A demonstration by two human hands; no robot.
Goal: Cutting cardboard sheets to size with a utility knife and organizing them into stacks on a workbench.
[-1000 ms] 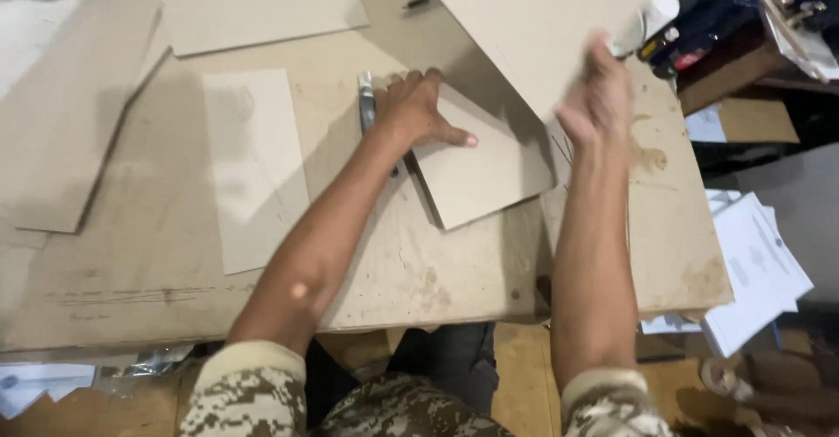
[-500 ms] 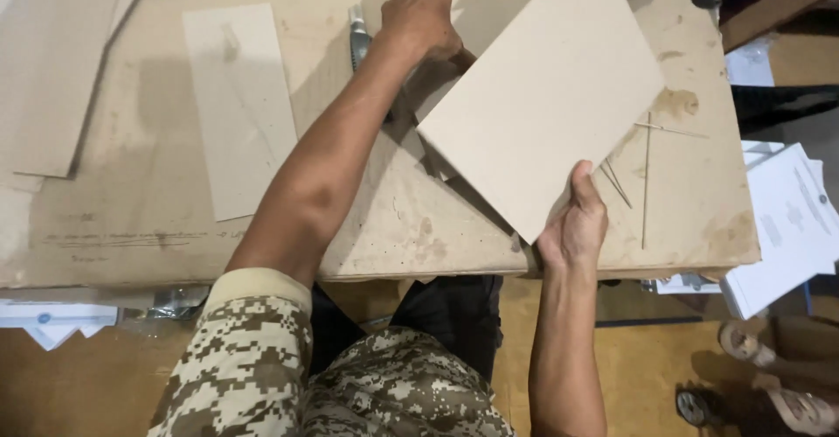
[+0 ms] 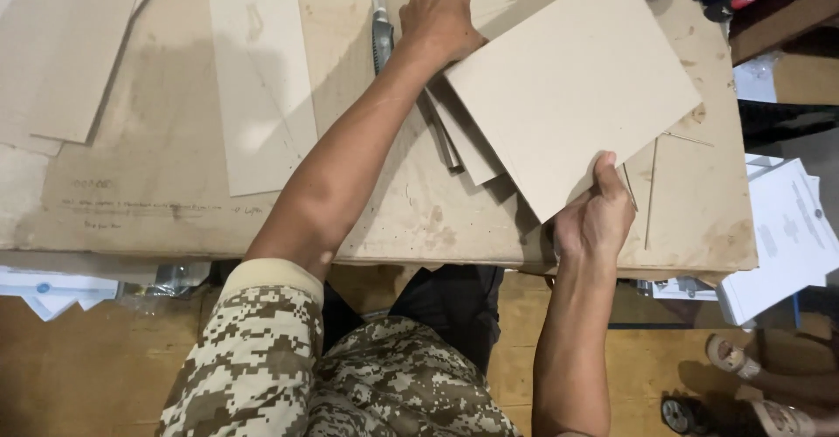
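Head view: the near corner of a grey rectangular cardboard sheet [image 3: 572, 87] is pinched by the right hand [image 3: 594, 218] at the worktable's [image 3: 157, 201] near edge. The left hand [image 3: 441, 17], fingers curled, is pressed on smaller cardboard pieces [image 3: 472, 140] beside a utility knife [image 3: 381, 39]. The sheet is judged light and stiff, best held by its edges; its long axis is angled toward the far right corner.

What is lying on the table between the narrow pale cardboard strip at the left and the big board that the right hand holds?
In the head view, the left forearm crosses that stretch, and a utility knife lies beside the left hand.
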